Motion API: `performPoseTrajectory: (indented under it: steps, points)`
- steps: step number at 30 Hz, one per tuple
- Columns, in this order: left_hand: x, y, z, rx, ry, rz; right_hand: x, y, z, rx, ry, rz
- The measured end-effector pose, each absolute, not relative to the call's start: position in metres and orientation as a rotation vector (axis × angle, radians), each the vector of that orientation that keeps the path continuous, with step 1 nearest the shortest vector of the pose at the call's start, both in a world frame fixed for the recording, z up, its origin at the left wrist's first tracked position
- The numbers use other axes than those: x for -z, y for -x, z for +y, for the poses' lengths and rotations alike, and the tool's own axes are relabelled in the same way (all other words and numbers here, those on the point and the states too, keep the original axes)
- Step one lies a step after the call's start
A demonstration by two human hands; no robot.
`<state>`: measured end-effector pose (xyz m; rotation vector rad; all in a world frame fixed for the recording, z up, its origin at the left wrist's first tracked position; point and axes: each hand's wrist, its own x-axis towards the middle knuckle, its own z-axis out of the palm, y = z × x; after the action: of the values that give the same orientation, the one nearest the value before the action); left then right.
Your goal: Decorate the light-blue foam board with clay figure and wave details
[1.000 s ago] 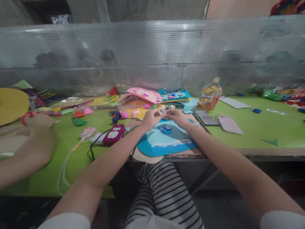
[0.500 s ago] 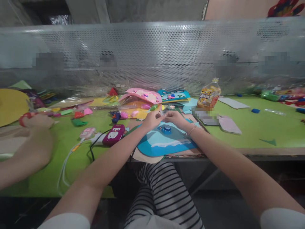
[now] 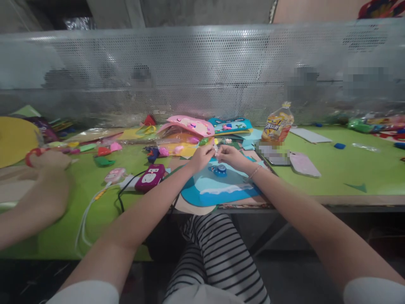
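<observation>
My left hand (image 3: 201,156) and my right hand (image 3: 230,155) meet fingertip to fingertip above a blue felt picture (image 3: 218,188) lying at the table's front edge. Both pinch a small clear piece (image 3: 216,148) between them; it is too small to name. A little blue figure (image 3: 219,169) sits on the felt just below my hands. My right wrist wears a thin bracelet.
Another person's hand (image 3: 50,162) at the left holds red-handled scissors. A maroon device (image 3: 149,177) with a black cable, felt scraps, a pink felt piece (image 3: 190,125), a snack bag (image 3: 277,123) and a pink phone (image 3: 302,164) lie on the green table (image 3: 348,169). A perforated metal screen (image 3: 202,71) backs it.
My two hands have drawn closer together and slightly leftward over the blue felt, still pinching the small clear piece. The other person's hand has stayed put.
</observation>
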<state>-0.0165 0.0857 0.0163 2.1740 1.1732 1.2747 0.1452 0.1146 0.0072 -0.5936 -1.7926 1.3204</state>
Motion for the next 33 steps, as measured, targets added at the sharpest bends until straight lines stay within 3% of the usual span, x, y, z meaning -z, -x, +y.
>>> performPoseTrajectory:
  steps: [5, 11, 14, 20, 25, 29, 33]
  points:
    - [-0.021, 0.014, 0.081, -1.357, -2.151, 1.218, -0.011, -0.145, 0.113, -1.291, 0.592, -1.638]
    - [-0.021, 0.011, 0.077, -1.359, -2.185, 1.282, -0.015, -0.145, 0.111, -0.587, 0.747, -1.769]
    - [-0.021, 0.012, 0.076, -1.327, -2.149, 1.228, -0.013, -0.146, 0.115, -0.416, 0.652, -1.874]
    - [-0.026, 0.018, 0.083, -1.696, -1.839, 1.337, -0.008, -0.154, 0.131, -0.747, 0.633, -1.628]
    - [-0.025, 0.019, 0.086, -1.326, -1.495, 1.09, -0.008, -0.155, 0.131, -1.03, 0.61, -1.551]
    - [-0.023, 0.017, 0.085, -1.383, -1.444, 1.01, -0.007, -0.152, 0.126, -1.128, 0.589, -1.618]
    - [-0.026, 0.017, 0.084, -1.401, -1.431, 1.014, -0.009, -0.153, 0.124, -1.016, 0.597, -1.706]
